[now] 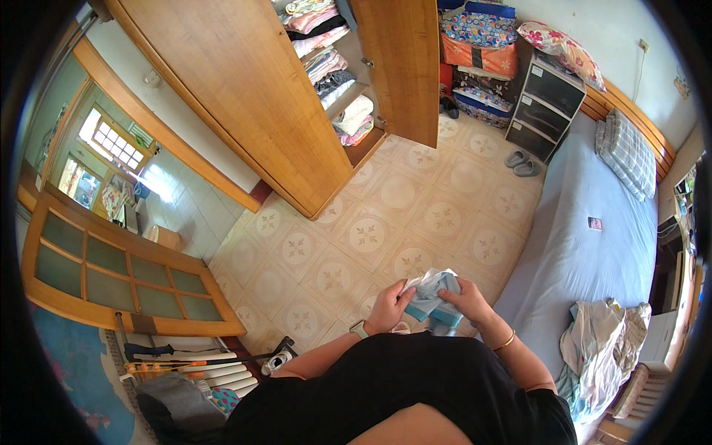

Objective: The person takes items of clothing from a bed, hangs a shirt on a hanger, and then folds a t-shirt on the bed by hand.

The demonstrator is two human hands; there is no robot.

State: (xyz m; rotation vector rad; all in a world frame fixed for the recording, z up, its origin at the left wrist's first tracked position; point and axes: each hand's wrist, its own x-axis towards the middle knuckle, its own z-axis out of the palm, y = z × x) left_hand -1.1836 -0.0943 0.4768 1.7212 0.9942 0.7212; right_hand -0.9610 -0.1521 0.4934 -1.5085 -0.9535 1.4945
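Observation:
Before my body I hold a small bunched piece of light-blue and white cloth [432, 294], with darker blue-green parts hanging at its lower edge. My left hand [387, 307] pinches its left side, thumb on top. On the other side my right hand [469, 300] grips it between thumb and fingers. Folds hide what kind of garment or cloth it is. To the right, a heap of pale crumpled clothes [602, 345] lies on the near end of the bed [567, 256].
A wardrobe [245, 81] stands ahead, its door [400, 67] swung out, with stacked folded clothes [326, 67] inside. Grey slippers [525, 163] lie beside a drawer unit [545, 104]. A glass-paned door [119, 267] is at left, near poles [185, 363]. A checked pillow [627, 156] lies on the bed.

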